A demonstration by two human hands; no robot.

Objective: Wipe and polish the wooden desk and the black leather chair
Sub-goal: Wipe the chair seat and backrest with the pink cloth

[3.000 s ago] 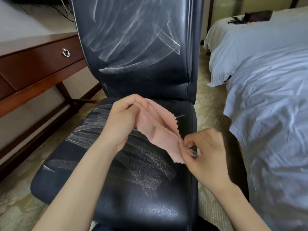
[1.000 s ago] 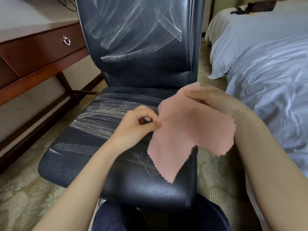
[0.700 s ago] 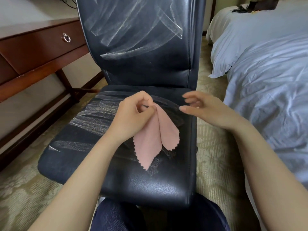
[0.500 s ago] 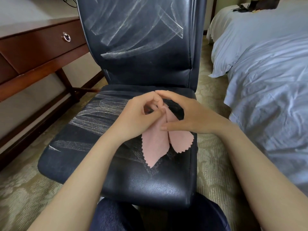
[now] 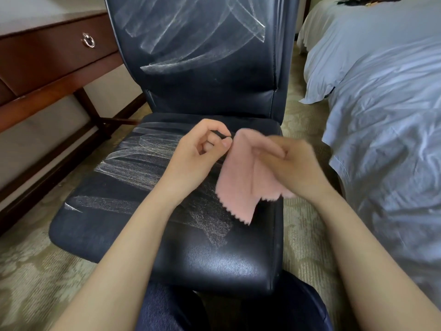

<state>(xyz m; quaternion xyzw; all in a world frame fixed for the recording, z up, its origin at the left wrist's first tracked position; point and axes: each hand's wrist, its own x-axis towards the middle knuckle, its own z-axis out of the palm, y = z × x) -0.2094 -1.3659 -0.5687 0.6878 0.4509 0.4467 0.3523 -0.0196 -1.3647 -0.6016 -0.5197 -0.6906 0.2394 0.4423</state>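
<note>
A black leather chair (image 5: 214, 254) stands before me, with whitish streaks across its seat and backrest (image 5: 195, 44). A pink cloth (image 5: 241, 185) with zigzag edges hangs above the right side of the seat. My right hand (image 5: 288, 163) grips the cloth from the right, its fingers curled into the folds and slightly blurred. My left hand (image 5: 202, 149) hovers just left of the cloth with curled fingers, thumb and forefinger together at the cloth's upper edge; whether they pinch the cloth is unclear. The wooden desk (image 5: 47, 56) with a ring-pull drawer is at the upper left.
A bed (image 5: 386, 115) with pale rumpled sheets runs along the right side, close to the chair. Patterned carpet (image 5: 28, 271) covers the floor. My knees in dark trousers (image 5: 214, 311) sit under the seat's front edge. The desk's legs and crossbar (image 5: 102, 120) lie left of the chair.
Both hands unfolded and refolded the cloth over the seat. The right hand let go, came back, and now grips the cloth, which has shifted to the right.
</note>
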